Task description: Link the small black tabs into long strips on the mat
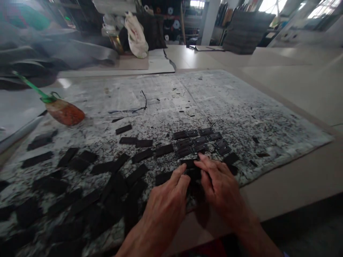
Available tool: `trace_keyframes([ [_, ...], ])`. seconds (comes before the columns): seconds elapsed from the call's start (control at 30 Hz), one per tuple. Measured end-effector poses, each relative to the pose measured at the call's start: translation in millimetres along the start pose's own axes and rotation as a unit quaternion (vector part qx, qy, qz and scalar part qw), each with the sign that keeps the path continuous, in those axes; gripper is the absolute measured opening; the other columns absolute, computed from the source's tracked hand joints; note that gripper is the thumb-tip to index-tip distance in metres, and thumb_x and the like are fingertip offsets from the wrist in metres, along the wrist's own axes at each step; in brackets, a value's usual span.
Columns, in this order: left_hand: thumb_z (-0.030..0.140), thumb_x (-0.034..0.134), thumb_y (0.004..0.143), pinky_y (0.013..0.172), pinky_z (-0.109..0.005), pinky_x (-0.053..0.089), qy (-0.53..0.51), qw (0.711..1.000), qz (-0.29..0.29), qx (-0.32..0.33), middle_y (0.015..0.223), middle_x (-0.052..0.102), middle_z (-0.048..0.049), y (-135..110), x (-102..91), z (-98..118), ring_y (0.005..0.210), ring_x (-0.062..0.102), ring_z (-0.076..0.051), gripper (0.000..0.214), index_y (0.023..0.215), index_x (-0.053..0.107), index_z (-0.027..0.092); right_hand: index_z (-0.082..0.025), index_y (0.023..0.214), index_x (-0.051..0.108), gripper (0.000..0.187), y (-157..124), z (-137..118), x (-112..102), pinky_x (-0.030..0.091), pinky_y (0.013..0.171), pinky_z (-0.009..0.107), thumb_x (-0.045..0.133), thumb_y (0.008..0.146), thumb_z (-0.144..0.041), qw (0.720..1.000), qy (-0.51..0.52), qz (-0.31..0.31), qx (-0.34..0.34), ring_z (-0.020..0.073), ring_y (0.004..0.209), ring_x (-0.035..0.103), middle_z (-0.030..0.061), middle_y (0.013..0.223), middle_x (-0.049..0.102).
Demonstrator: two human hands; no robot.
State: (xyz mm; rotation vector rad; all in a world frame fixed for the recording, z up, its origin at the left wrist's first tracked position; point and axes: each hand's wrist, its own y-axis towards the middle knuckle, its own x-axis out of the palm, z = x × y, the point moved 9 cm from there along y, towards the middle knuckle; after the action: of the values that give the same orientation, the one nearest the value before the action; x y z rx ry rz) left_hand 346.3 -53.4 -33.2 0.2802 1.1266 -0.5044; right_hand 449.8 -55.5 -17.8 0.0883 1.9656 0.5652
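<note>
Two hands point(167, 201) point(221, 180) — one dark strip point(189, 164) between

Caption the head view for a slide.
Left hand and right hand at opposite ends of a dark strip, on a speckled sheet strewn with dark pieces.

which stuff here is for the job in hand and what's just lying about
Likely part of the job:
dark piece, touched by the left hand and right hand
loose dark pieces
grouped pieces with shiny outlines
speckled sheet beneath

Probably just lying about:
dark scrap
pale bag
grey stack behind
orange bottle, though its use is unclear
</note>
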Motion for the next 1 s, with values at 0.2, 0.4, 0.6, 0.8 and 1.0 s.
trace_keyframes([
  [0.2, -0.004, 0.035, 0.075, 0.086, -0.038, 0.051, -0.056, 0.998, 0.029, 0.003, 0.129, 0.05, -0.0095, -3.2, -2.5, -1.9, 0.108, 0.056, -0.023, 0.04, 0.105, 0.053, 0.016, -0.013, 0.107, 0.057, 0.026, -4.0, 7.2, 0.1, 0.047, 0.089, 0.038, 0.039, 0.088, -0.013, 1.0, -0.003, 0.024, 0.01, 0.0218, 0.107, 0.055, 0.0123, 0.117, 0.06],
  [0.4, -0.002, 0.041, 0.076, 0.087, -0.031, 0.05, -0.171, 0.973, 0.149, 0.037, 0.114, 0.059, -0.0055, -11.7, -11.8, -13.2, 0.104, 0.058, -0.018, 0.036, 0.101, 0.056, 0.019, -0.017, 0.109, 0.054, 0.025, -7.0, 17.3, -9.8, 0.047, 0.088, 0.033, 0.041, 0.088, -0.016, 0.989, 0.102, 0.091, 0.054, 0.0188, 0.104, 0.056, 0.0086, 0.111, 0.063],
  [0.6, 0.015, 0.048, 0.085, 0.085, -0.02, 0.045, -0.249, 0.944, 0.218, 0.005, 0.095, 0.066, -0.0003, -12.2, -25.5, -27.7, 0.091, 0.061, -0.012, 0.016, 0.092, 0.062, 0.02, -0.022, 0.116, 0.05, 0.029, -8.5, 34.2, -10.3, 0.044, 0.091, 0.036, 0.048, 0.087, -0.022, 0.952, 0.252, 0.112, 0.134, 0.0185, 0.099, 0.059, 0.005, 0.1, 0.066],
  [0.8, 0.033, 0.048, 0.088, 0.034, -0.015, 0.032, -0.358, 0.897, 0.238, -0.107, 0.059, 0.06, 0.0046, -18.4, -31.3, -52.1, 0.035, 0.041, -0.005, 0.021, 0.093, 0.063, 0.019, -0.022, 0.108, 0.056, 0.025, -13.3, 63.4, -1.7, 0.051, 0.071, 0.026, 0.055, 0.085, -0.031, 0.835, 0.457, 0.137, 0.275, 0.0131, 0.075, 0.062, 0.0017, 0.087, 0.066],
  [1.0, 0.033, 0.052, 0.085, 0.04, -0.016, 0.037, -0.351, 0.899, 0.243, -0.099, 0.069, 0.065, 0.0021, -25.5, -35.2, -52.4, 0.045, 0.051, -0.008, 0.019, 0.094, 0.065, 0.022, -0.022, 0.101, 0.06, 0.023, -10.4, 62.3, 2.4, 0.049, 0.059, 0.018, 0.063, 0.08, -0.029, 0.736, 0.593, 0.106, 0.31, 0.009, 0.064, 0.06, -0.0016, 0.077, 0.066],
])
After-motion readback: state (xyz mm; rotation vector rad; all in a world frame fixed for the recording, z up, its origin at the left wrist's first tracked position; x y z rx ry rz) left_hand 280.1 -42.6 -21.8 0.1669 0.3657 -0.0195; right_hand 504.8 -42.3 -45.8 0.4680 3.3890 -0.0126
